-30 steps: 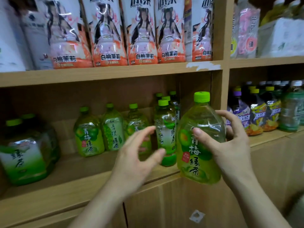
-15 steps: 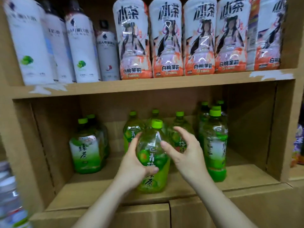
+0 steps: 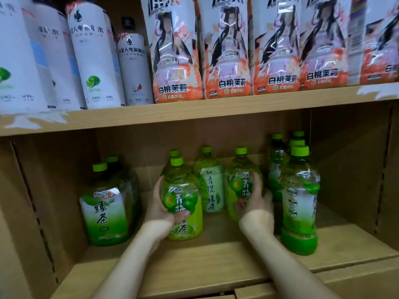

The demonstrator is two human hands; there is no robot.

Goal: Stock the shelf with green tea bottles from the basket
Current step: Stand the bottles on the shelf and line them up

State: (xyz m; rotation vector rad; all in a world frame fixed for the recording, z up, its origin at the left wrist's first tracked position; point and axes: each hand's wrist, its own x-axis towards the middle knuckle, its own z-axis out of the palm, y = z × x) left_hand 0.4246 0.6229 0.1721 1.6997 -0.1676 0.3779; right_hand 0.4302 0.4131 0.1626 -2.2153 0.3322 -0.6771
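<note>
A: Head view: where's the green tea bottle [image 3: 183, 190]?
B: Upright, mid lower shelf [image 3: 216, 262], toward its front; the left hand [image 3: 158, 209] wraps its side.
A: And the right hand [image 3: 257, 201]?
B: Curled round a second bottle [image 3: 239, 184], farther back on that shelf.
</note>
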